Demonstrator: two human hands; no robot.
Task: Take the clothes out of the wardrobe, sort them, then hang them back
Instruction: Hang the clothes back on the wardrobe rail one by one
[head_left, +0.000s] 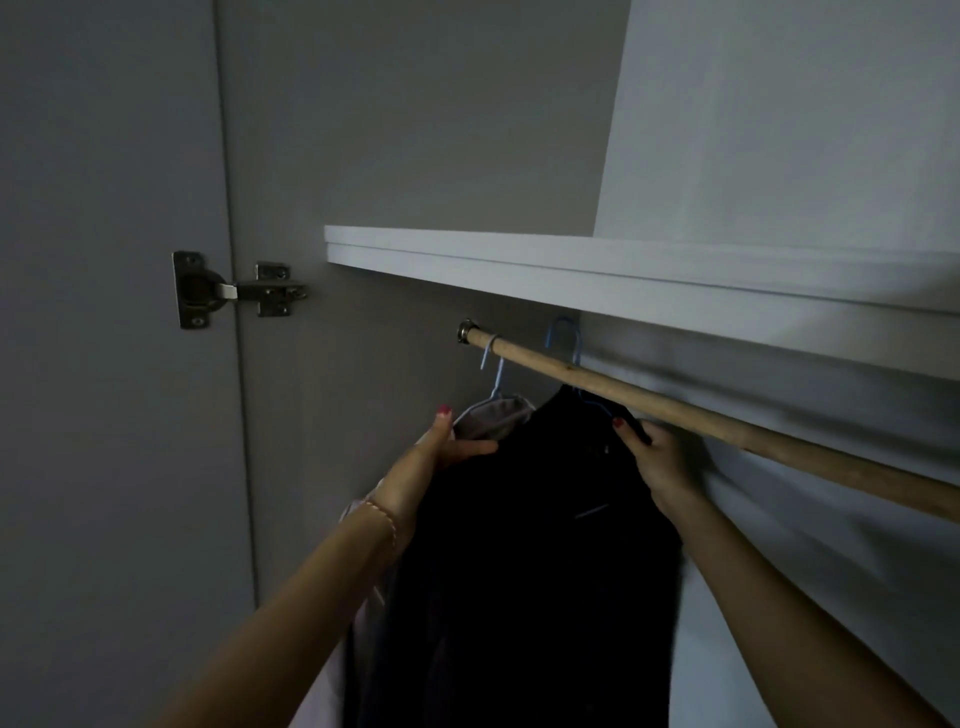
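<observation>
While a dark garment (524, 545) hangs from a blue hanger (566, 338) on the wooden rail (675, 410) beneath a shelf (623, 270), the left hand (447, 447) grips its left shoulder and the right hand (657, 457) pinches its right shoulder; a pale garment (493, 421) hangs just behind.

Nothing in here can be read: I see no word, number, brand or sign anywhere. The dark garment (519, 545) hanging from the wooden rail (675, 410) has a small pale mark near its collar, but it is too dim and blurred to make out as lettering. The metal hinge (234, 291) on the wardrobe door carries no stamp that I can read from where I stand.
</observation>
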